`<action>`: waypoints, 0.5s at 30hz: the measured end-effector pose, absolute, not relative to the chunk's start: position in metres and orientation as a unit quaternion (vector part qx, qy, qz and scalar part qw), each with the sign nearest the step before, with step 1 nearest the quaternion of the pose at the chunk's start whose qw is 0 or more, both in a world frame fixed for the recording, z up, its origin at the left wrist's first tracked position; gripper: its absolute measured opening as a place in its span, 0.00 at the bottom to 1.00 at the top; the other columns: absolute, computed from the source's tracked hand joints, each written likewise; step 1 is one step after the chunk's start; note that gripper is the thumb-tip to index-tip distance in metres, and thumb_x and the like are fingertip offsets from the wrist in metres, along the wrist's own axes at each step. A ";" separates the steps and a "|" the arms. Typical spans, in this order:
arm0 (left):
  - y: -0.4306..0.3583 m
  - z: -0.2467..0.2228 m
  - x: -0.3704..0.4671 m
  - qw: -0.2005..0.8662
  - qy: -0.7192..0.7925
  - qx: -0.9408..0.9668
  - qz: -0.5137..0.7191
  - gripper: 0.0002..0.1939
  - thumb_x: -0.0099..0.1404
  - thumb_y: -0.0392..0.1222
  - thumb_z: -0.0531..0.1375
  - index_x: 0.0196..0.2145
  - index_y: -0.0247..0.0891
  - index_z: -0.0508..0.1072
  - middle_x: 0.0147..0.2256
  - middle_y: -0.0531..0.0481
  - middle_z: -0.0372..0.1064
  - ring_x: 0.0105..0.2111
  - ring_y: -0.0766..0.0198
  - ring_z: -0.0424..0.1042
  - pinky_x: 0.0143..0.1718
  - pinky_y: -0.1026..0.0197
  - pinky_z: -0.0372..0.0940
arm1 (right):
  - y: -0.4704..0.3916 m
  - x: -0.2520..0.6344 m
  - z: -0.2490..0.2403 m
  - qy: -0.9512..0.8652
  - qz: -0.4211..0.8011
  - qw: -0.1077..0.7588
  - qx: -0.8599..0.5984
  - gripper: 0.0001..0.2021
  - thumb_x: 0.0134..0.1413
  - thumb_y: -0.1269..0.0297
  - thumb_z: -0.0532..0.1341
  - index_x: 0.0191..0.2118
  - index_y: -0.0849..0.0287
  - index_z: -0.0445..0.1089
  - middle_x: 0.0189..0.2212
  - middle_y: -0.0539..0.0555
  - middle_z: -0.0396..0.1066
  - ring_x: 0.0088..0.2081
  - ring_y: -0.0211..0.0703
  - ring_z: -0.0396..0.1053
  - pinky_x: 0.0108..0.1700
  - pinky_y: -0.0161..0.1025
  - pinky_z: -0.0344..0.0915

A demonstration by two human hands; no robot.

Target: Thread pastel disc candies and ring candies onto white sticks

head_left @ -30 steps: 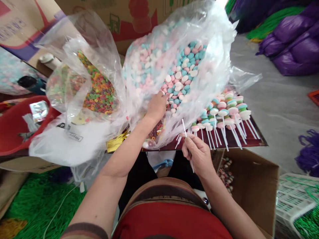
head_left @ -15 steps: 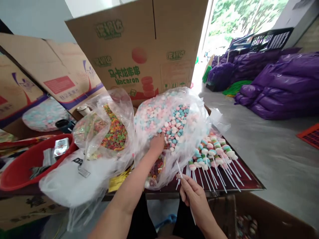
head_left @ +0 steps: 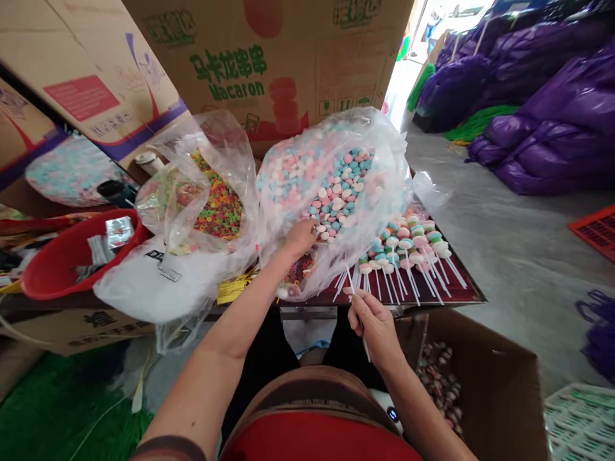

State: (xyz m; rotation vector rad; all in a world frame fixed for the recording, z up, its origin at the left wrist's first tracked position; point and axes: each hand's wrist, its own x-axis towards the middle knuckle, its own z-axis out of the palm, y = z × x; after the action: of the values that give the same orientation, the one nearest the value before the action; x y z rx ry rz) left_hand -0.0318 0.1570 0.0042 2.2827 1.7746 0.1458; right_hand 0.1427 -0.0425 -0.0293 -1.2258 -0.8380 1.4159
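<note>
The left hand (head_left: 300, 237) reaches into the mouth of a clear plastic bag (head_left: 391, 169), its fingers curled in at the near edge of a heap of pink, white and blue candies (head_left: 339, 195). The fingertips touch the heap, but whether they have hold of a candy cannot be told. The right hand (head_left: 372, 317) is closed in a pinch, thumb against bent fingers, around 1 white stick (head_left: 350, 278). That stick slants, its upper end above the fingers and its lower end out below the hand, in front of the table (head_left: 461, 291).

Just behind the right hand, loose sticks (head_left: 339, 283) lie beside the bag. To their right, a group of candy skewers (head_left: 416, 246) lies on the table, sticks toward its near edge. Under the left wrist is a smaller bag of ring candies (head_left: 298, 274).
</note>
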 end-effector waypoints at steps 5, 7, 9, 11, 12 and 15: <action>0.155 0.005 -0.030 0.127 0.594 0.793 0.050 0.24 0.73 0.31 0.50 0.60 0.37 0.76 0.58 0.38 0.75 0.58 0.51 0.74 0.57 0.54 0.67 | -0.043 0.142 -0.030 -0.358 0.579 0.526 -0.510 0.22 0.61 0.43 0.65 0.45 0.60 0.78 0.16 0.43 0.59 0.19 0.34 0.52 0.23 0.35 0.48; 0.155 0.004 -0.028 0.119 0.597 0.791 0.059 0.25 0.74 0.32 0.49 0.62 0.38 0.75 0.58 0.38 0.75 0.58 0.51 0.74 0.56 0.54 0.67 | -0.043 0.142 -0.030 -0.355 0.580 0.527 -0.510 0.22 0.62 0.44 0.65 0.45 0.60 0.78 0.16 0.43 0.59 0.19 0.34 0.52 0.23 0.35 0.48; 0.155 0.003 -0.026 0.103 0.602 0.789 0.063 0.25 0.74 0.31 0.49 0.63 0.38 0.74 0.58 0.37 0.74 0.58 0.51 0.73 0.57 0.54 0.67 | -0.043 0.143 -0.031 -0.351 0.581 0.527 -0.512 0.21 0.62 0.45 0.65 0.46 0.60 0.78 0.16 0.42 0.60 0.19 0.34 0.52 0.23 0.34 0.48; 0.154 0.003 -0.024 0.088 0.596 0.797 0.043 0.24 0.74 0.32 0.49 0.60 0.37 0.77 0.57 0.36 0.74 0.58 0.50 0.72 0.59 0.53 0.65 | -0.042 0.144 -0.031 -0.347 0.580 0.528 -0.515 0.21 0.62 0.45 0.65 0.47 0.60 0.78 0.15 0.42 0.60 0.19 0.34 0.52 0.23 0.34 0.49; 0.153 0.002 -0.023 0.083 0.588 0.804 0.028 0.23 0.74 0.32 0.50 0.59 0.36 0.78 0.58 0.36 0.74 0.59 0.49 0.72 0.60 0.52 0.64 | -0.042 0.144 -0.031 -0.346 0.579 0.528 -0.516 0.22 0.61 0.45 0.65 0.47 0.60 0.79 0.16 0.42 0.60 0.19 0.34 0.52 0.23 0.34 0.49; 0.151 0.003 -0.018 0.073 0.571 0.817 -0.003 0.22 0.74 0.36 0.53 0.60 0.35 0.77 0.60 0.35 0.72 0.62 0.46 0.70 0.64 0.48 0.61 | -0.041 0.144 -0.031 -0.344 0.578 0.527 -0.520 0.22 0.61 0.45 0.66 0.47 0.61 0.79 0.15 0.42 0.59 0.19 0.34 0.52 0.23 0.34 0.49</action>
State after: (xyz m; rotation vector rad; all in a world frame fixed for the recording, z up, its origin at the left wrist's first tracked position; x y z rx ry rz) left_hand -0.0177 0.1505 0.0028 2.4558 1.7164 -0.0098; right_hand 0.1439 -0.0409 -0.0312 -1.2427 -0.8220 1.3805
